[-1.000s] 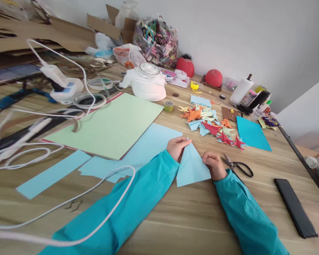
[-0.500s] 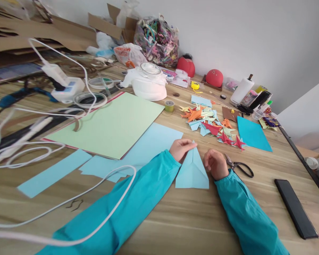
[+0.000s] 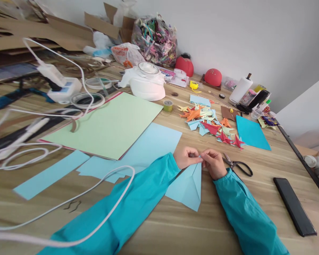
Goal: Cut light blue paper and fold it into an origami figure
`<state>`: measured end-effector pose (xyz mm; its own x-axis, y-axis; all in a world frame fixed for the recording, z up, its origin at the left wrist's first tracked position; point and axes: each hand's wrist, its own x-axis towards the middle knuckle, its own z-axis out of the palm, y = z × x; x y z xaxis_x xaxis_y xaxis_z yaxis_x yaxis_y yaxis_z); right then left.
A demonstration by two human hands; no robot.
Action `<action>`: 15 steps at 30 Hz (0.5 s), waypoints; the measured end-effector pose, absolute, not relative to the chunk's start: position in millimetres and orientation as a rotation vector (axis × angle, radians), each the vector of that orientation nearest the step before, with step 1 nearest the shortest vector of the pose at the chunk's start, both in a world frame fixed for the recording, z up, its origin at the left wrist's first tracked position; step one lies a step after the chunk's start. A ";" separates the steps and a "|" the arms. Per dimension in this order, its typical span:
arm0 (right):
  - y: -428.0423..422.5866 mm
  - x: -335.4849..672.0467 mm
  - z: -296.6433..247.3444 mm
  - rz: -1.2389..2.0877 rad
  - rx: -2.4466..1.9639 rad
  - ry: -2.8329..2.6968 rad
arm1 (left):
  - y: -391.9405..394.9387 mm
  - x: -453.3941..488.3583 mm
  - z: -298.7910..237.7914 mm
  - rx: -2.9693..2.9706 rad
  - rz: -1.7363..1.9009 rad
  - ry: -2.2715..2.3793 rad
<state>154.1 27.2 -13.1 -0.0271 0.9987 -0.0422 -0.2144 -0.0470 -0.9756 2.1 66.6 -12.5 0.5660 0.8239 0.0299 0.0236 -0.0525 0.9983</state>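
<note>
A light-blue folded sheet of paper (image 3: 187, 186) lies before me on the wooden table, pointed at the top and wide at the bottom, with creases running down it. My left hand (image 3: 185, 157) pinches its tip from the left side. From the right, the fingers of my right hand (image 3: 213, 163) close on the same tip, touching the left fingertips. The exact tip is hidden by the fingers. Just beyond the right hand lie black-handled scissors (image 3: 239, 166).
Light-blue sheets (image 3: 154, 141) and a stack of pale-green paper (image 3: 108, 127) lie to the left. Folded paper figures (image 3: 204, 118) are heaped ahead, beside a turquoise sheet (image 3: 252, 132). A black phone (image 3: 295, 205) lies right; a white cable (image 3: 95, 226) loops over the left sleeve.
My right hand has moved up and left onto the paper's tip. The paper has turned, its wide end swinging toward the lower left, and its tip has come slightly nearer.
</note>
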 end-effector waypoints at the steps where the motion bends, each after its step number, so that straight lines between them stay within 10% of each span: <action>1: 27.1 154.0 -13.1 1.344 -1.066 -1.027 | 67.1 2.4 -13.2 1.468 0.757 0.738; 15: 25.6 151.7 -13.2 1.267 -1.172 -1.205 | 66.5 4.7 -20.5 1.507 0.770 0.651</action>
